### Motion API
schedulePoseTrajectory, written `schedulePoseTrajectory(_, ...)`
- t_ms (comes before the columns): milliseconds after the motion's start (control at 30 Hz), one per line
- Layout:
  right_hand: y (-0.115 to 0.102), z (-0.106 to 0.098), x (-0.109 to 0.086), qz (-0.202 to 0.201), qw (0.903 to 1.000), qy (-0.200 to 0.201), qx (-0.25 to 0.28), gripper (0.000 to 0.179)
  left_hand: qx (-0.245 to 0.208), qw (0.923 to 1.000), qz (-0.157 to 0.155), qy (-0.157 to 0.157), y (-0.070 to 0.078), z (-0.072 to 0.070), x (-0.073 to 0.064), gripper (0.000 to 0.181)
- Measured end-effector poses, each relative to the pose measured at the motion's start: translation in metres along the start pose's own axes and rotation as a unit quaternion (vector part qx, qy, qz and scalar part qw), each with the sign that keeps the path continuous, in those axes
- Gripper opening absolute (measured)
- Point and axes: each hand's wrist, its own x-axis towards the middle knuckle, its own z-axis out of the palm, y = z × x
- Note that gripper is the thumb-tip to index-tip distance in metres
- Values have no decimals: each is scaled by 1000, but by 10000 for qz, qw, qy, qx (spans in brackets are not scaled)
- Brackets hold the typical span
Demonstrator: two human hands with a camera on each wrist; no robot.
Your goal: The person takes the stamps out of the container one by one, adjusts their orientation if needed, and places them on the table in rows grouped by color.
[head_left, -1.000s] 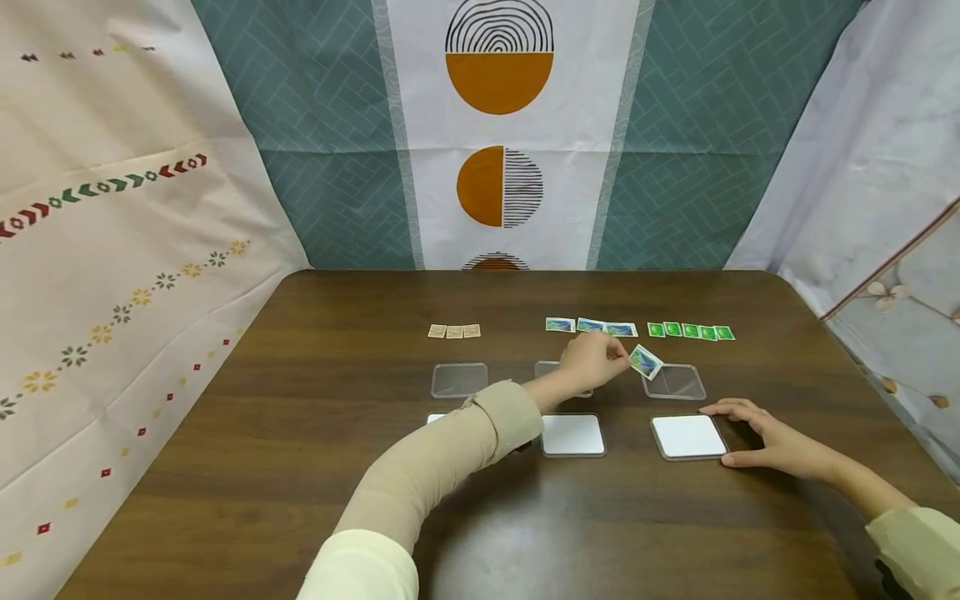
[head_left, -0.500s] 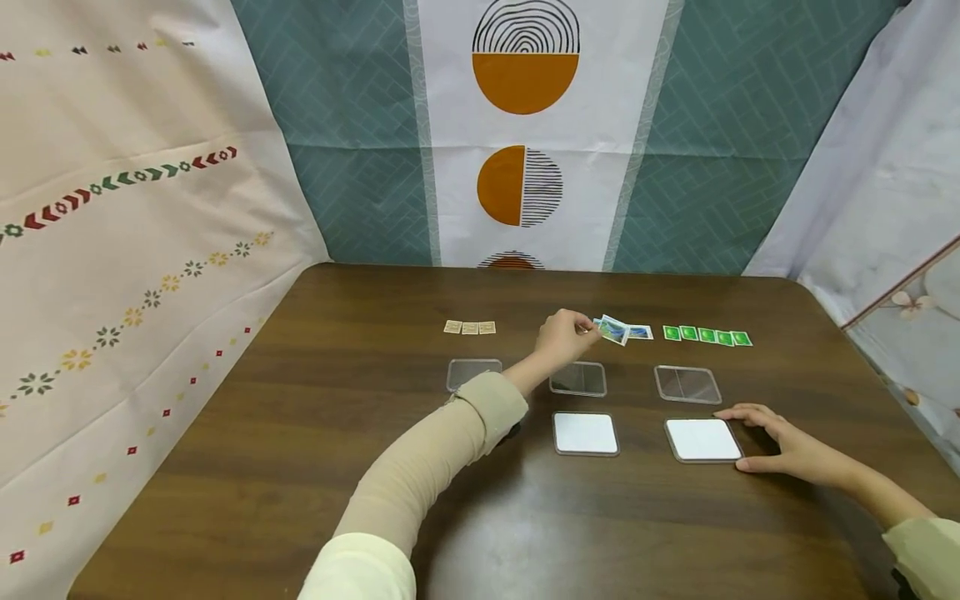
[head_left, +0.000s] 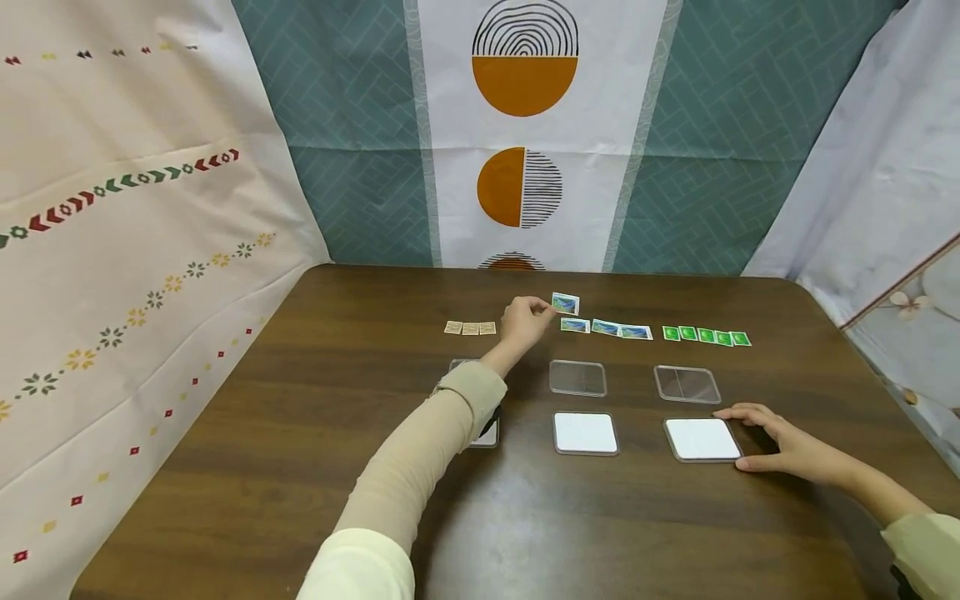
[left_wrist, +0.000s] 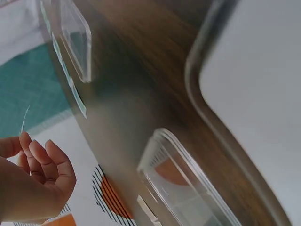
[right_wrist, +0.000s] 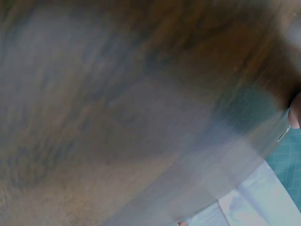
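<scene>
My left hand (head_left: pixel 527 323) pinches a postage stamp (head_left: pixel 566 302) with a blue-green picture and white border, above the row of similar blue stamps (head_left: pixel 606 327). In the left wrist view the hand (left_wrist: pixel 47 183) shows curled fingers, with the stamp (left_wrist: pixel 25 118) seen edge-on at the fingertips. My right hand (head_left: pixel 787 448) rests at the right side of a clear case (head_left: pixel 671 450) with a white insert, its thumb at the near corner and fingers at the far one. Only a fingertip (right_wrist: pixel 295 113) of it shows at the right wrist view's right edge.
Three brown stamps (head_left: pixel 470 328) lie at the back left, a row of green stamps (head_left: pixel 706 335) at the back right. Clear lids (head_left: pixel 577 378) lie in a row before them. A middle white-filled case (head_left: pixel 586 434) stands nearer; my left sleeve (head_left: pixel 420 450) partly covers the left case (head_left: pixel 487 437).
My left hand has carried the stamp leftward from over the right lid, past the blue row, to just behind that row's left end. The right hand stays at the case.
</scene>
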Motion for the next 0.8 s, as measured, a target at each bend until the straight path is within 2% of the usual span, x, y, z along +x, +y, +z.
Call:
schedulePoseTrajectory(333, 4, -3, -4, 134, 9999, 9, 72, 63, 278, 9957, -882, 75, -15, 6, 12, 19)
schedulePoseTrajectory(533, 1, -5, -1, 360, 9993, -63, 100, 63, 181, 9910, -1322, -96, -20, 7, 18, 19)
schedulePoseTrajectory(800, 5, 0, -1, 37, 9997, 3, 227, 64, 871, 9817, -1691, -112, -15, 12, 19, 18)
